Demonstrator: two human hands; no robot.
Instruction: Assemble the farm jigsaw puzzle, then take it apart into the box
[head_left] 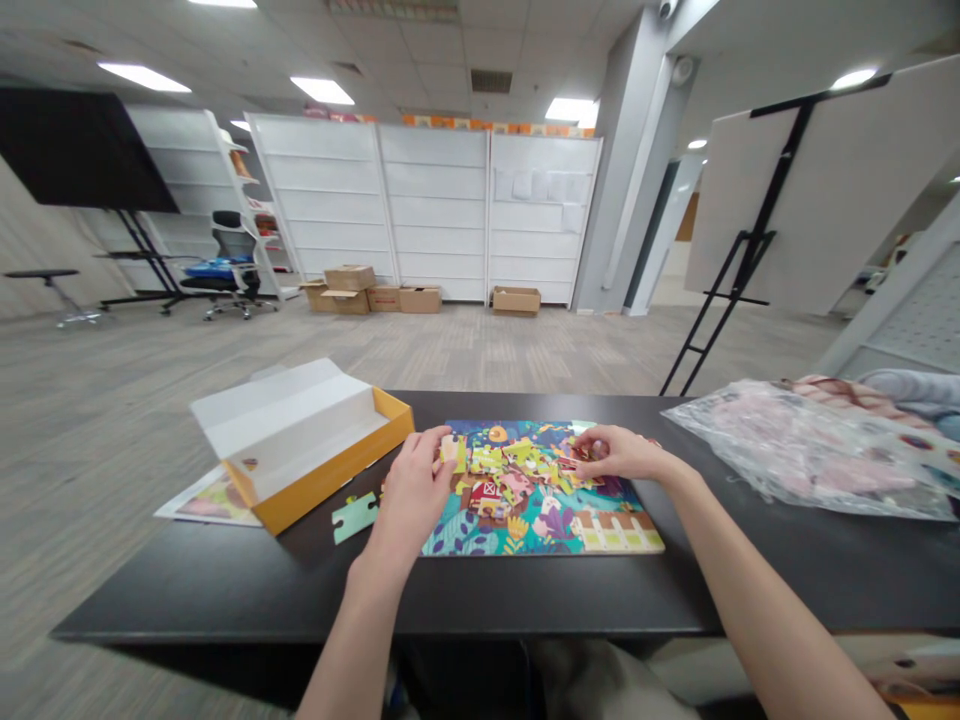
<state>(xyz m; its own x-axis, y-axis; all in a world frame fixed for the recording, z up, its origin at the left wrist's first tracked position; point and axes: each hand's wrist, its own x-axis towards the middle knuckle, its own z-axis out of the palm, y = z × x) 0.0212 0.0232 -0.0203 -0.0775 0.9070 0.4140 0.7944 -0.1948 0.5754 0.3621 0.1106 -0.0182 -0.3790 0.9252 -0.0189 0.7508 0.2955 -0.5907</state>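
Observation:
A colourful puzzle board (457, 535) with a farm and garden picture lies in front of me on the black table. Loose jigsaw pieces (517, 460) are heaped over its middle and upper part. At the board's left side, my left hand (416, 490) is closed on a yellow-green and cream puzzle piece (451, 452). My right hand (626, 453) is over the upper right of the board, its fingertips pinched at a red and white puzzle piece (568, 466); the fingers partly cover it. A pale green puzzle piece (355, 518) lies on the table left of my left wrist.
An open yellow box (337, 475) with a white inside stands on the left, over a printed sheet (184, 500). To the right lies a clear plastic bag (795, 450) with pink contents, beside folded fabric (911, 390). The black table's (555, 600) front edge runs close to me.

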